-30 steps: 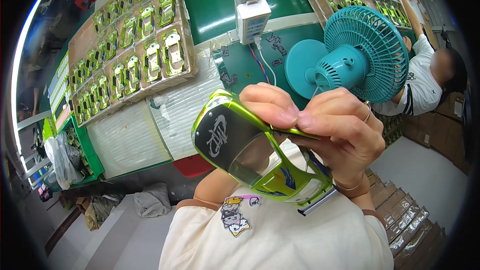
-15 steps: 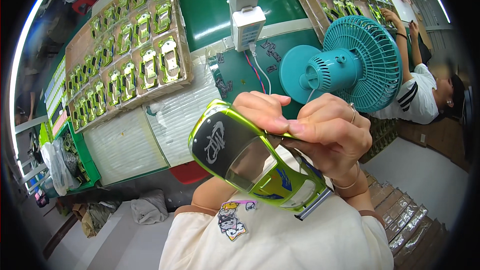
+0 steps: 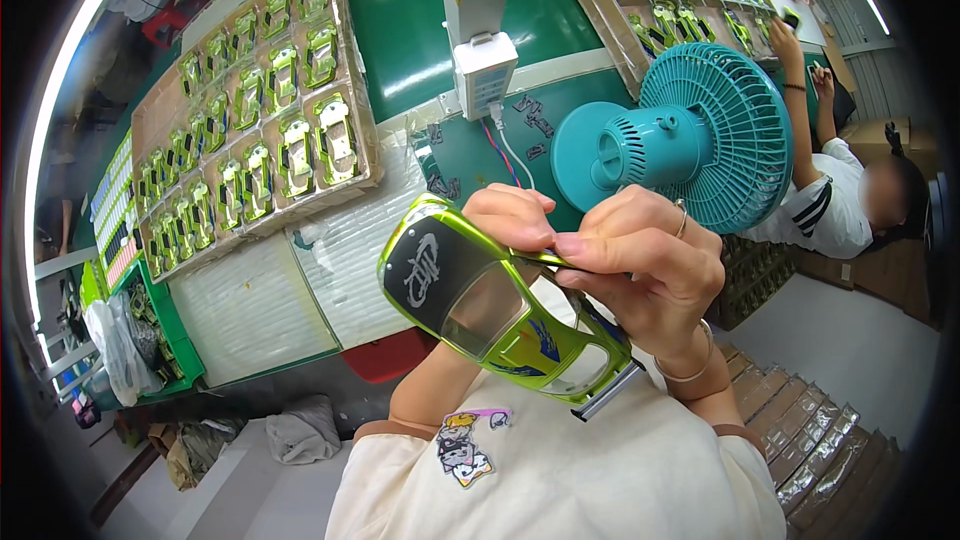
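A shiny green toy car body shell (image 3: 478, 305), with a black hood, a clear windshield and blue side markings, hangs tilted in front of my chest. My left hand (image 3: 512, 218) is closed on its far edge, fingers partly hidden behind the shell. Beside it, my right hand (image 3: 650, 255) pinches the shell's edge near the roof between thumb and fingers. The two thumbs nearly meet there. A grey bar sticks out at the shell's rear end. Whether a smaller part sits between my fingertips cannot be made out.
A cardboard tray (image 3: 372, 145) of green shells lies on the bench to the left. A teal fan (image 3: 715, 145) stands at right, near a white power strip (image 3: 486, 75) and small black parts (image 3: 535, 122). A co-worker (image 3: 835, 202) sits far right. A green crate (image 3: 190, 355) stands left.
My hands and the shell have shifted slightly left. My right hand's fingers have spread a little around the shell's edge. The co-worker's hand has lifted a small green item.
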Demonstrator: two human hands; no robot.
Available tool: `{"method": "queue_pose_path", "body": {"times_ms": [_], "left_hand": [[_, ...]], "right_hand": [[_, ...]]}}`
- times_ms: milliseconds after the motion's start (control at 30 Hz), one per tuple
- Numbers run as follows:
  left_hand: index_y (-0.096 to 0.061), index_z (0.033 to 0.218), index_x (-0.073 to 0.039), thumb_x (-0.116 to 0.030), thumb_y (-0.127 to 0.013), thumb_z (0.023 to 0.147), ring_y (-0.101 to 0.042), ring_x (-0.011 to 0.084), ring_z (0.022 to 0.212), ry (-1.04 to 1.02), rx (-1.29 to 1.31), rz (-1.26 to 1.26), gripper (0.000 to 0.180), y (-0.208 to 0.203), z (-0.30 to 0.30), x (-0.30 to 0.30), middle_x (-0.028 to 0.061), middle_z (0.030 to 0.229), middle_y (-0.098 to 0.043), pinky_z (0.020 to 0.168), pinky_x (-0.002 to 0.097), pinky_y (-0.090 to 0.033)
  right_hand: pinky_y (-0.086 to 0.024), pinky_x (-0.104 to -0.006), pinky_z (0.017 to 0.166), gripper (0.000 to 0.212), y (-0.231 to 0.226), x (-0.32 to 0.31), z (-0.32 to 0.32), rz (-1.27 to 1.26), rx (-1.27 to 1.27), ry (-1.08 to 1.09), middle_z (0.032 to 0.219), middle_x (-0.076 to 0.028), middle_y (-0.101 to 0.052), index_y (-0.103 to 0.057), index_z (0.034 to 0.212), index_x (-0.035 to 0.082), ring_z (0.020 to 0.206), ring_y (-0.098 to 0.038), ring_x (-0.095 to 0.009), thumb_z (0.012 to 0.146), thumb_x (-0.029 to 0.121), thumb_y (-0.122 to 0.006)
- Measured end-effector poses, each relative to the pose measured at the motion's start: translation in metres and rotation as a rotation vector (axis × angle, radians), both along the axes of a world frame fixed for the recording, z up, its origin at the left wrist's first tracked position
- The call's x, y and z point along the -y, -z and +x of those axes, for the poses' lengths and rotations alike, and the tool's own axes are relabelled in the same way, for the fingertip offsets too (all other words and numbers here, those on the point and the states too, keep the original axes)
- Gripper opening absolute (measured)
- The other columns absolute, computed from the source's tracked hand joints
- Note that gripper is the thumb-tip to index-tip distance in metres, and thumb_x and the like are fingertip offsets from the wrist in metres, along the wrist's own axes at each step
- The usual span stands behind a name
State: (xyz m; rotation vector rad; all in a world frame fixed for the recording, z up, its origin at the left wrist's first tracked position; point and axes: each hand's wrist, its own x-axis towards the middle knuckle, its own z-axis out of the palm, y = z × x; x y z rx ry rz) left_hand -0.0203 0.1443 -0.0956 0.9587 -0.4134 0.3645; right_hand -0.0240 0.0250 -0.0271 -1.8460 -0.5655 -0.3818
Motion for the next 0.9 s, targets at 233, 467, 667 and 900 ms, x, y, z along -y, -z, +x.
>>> {"method": "queue_pose_path", "body": {"times_ms": [233,467,667,900], "left_hand": [[-0.056,0.095,0.001,-0.008,-0.059,0.081,-0.055,0.0148,0.085,0.172,-0.415,0.133,0.017,-0.008,-0.006,-0.017,0.0083,0.095,-0.058,0.074,0.0265,-0.045],[-0.057,0.089,0.001,0.003,-0.059,0.068,-0.059,0.0288,0.068,-0.011,-0.308,0.892,0.022,0.002,-0.002,-0.007,0.0132,0.079,-0.056,0.061,0.0359,-0.049],[-0.059,0.096,0.0,-0.001,-0.066,0.069,-0.065,0.019,0.068,0.178,-0.507,0.845,0.028,0.0,-0.011,-0.005,0.0108,0.082,-0.065,0.061,0.0256,-0.052],[-0.056,0.101,-0.001,-0.003,-0.066,0.072,-0.065,0.0189,0.069,0.18,-0.542,0.673,0.031,0.009,0.001,-0.014,0.012,0.08,-0.066,0.061,0.0267,-0.051]], "right_hand": [[-0.047,-0.0247,0.069,0.013,0.035,0.011,0.004,0.256,-0.493,-0.006,0.081,-0.009,-0.062,-0.062,0.085,0.0,0.074,-0.06,-0.016,0.073,0.003,-0.067],[-0.03,-0.0349,0.1,0.103,0.068,0.038,-0.024,0.393,-0.886,-0.244,0.125,-0.012,-0.04,-0.02,0.133,-0.001,0.118,-0.038,-0.021,0.057,0.029,-0.083],[-0.036,-0.0334,0.096,0.084,0.078,0.054,-0.04,0.405,-1.099,-0.202,0.116,-0.01,-0.051,-0.042,0.122,-0.004,0.108,-0.048,-0.018,0.054,0.019,-0.084],[-0.042,-0.0313,0.092,0.085,0.091,0.053,-0.042,0.552,-1.036,-0.08,0.115,-0.009,-0.051,-0.042,0.121,-0.002,0.108,-0.048,-0.017,0.05,0.012,-0.086]]}}
